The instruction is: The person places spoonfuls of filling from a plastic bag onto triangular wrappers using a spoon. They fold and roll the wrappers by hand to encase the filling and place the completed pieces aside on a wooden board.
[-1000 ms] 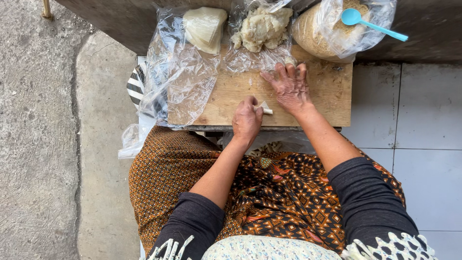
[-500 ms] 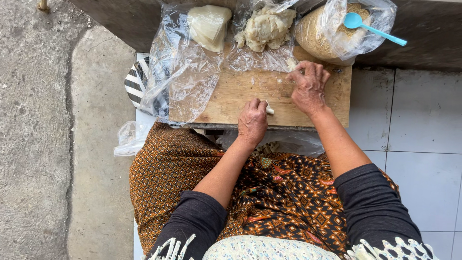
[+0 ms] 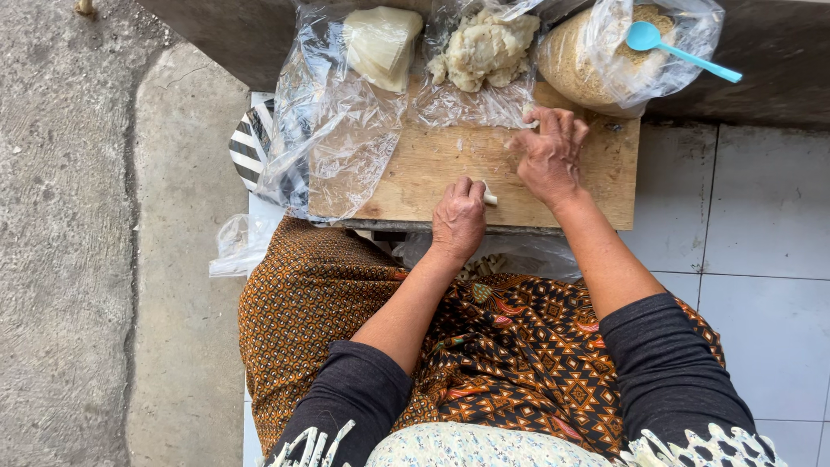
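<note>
Hands: left hand [image 3: 459, 220] pinching white piece [image 3: 490, 198]; right hand [image 3: 548, 154] at clear bag [image 3: 471, 99].

Pale tan wooden board [image 3: 450, 169]; turquoise spoon [image 3: 679, 50]; orange-brown patterned skirt [image 3: 484, 346]; cream dough lump [image 3: 484, 50]; black-and-white striped cloth [image 3: 251, 149]; dark grey sleeves [image 3: 666, 372].

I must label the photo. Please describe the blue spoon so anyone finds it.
Find the wooden board on the person's lap. At its far right corner stands a bag of tan crumbs. The spoon lies on it, the only blue thing.
</note>
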